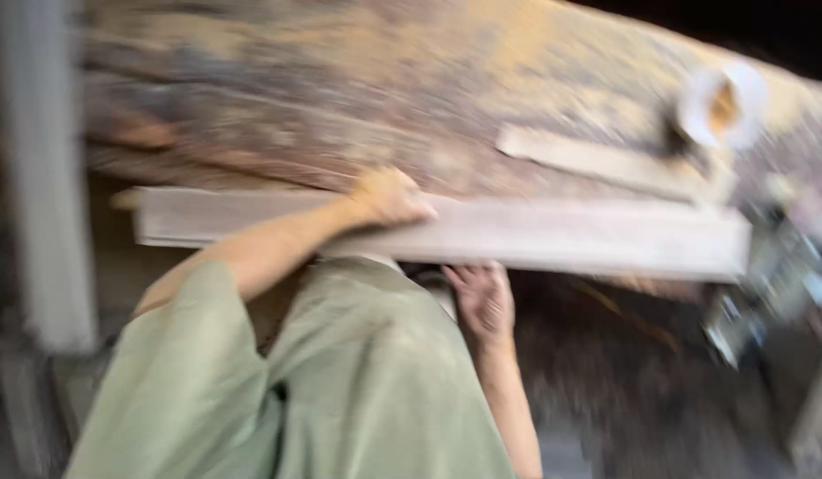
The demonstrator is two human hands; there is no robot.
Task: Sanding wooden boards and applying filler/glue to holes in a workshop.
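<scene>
The picture is motion-blurred. A long pale wooden plank point(562, 238) lies across the middle, along the front of a sawdust-covered bench point(340, 106). My left hand point(389, 197) reaches up from a green sleeve and grips the plank's top edge. My right hand point(484, 300) is just under the plank, palm toward me, with its fingers curled against the lower edge. My green clothing point(367, 381) fills the lower middle.
A shorter wood strip point(606, 161) and a white ring-shaped roll point(721, 102) lie on the bench at the right. A blurred dark tool point(766, 284) sits by the plank's right end. A grey post point(43, 177) stands at the left.
</scene>
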